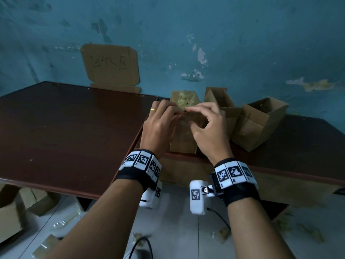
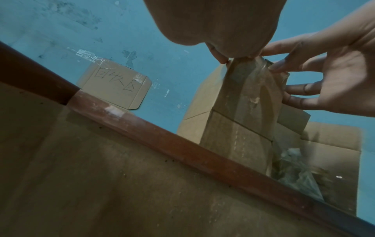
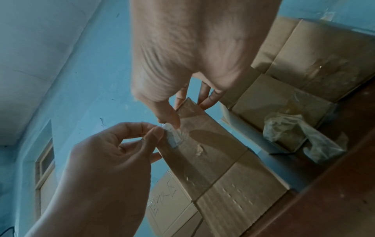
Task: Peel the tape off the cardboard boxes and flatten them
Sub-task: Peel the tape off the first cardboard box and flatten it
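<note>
While the tall brown cardboard box (image 1: 183, 141) is standing upright at the dark wooden table's (image 1: 298, 146) near edge, long axis vertical, the left hand (image 1: 160, 124) is pinching the clear tape (image 3: 172, 136) at its top, and the right hand (image 1: 209, 128) is gripping the top edge

Left hand (image 3: 105, 160) pinches tape (image 3: 172, 136) on the box (image 3: 213, 160).

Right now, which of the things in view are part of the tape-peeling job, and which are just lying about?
In the job:
- taped box, steadied by the right hand
- clear tape, its lifted end pinched by the left hand
- open boxes waiting behind it

Lying about:
- cardboard sign taped to the wall
- crumpled plastic on the table
- boxes on the floor
</note>
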